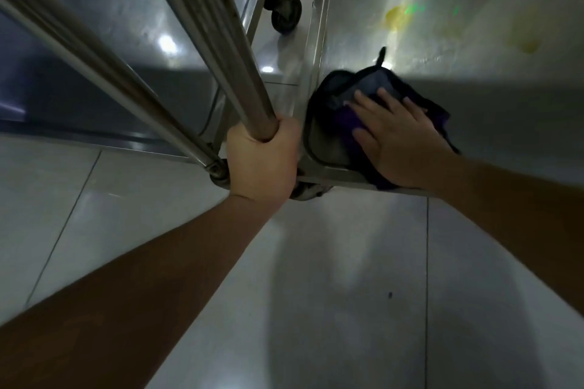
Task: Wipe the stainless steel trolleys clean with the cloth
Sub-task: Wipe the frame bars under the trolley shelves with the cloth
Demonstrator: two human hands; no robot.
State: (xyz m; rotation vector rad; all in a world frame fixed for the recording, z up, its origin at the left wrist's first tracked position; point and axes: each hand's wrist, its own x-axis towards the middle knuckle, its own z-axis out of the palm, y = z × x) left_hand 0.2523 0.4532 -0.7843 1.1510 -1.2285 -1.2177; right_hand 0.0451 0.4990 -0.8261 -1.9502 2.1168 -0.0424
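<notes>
A stainless steel trolley's bottom shelf (458,41) lies ahead on the right, with yellowish smears toward its far side. A dark purple cloth (344,95) is spread on the shelf's near left corner. My right hand (395,133) presses flat on the cloth, fingers straight and spread. My left hand (262,161) grips the lower end of the trolley's upright steel post (221,50) at that same corner.
A second steel trolley (104,50) stands close on the left, its rail running diagonally. A black caster wheel (286,14) shows between the two. Another shelf hangs overhead at the top edge. Pale tiled floor (316,278) fills the foreground.
</notes>
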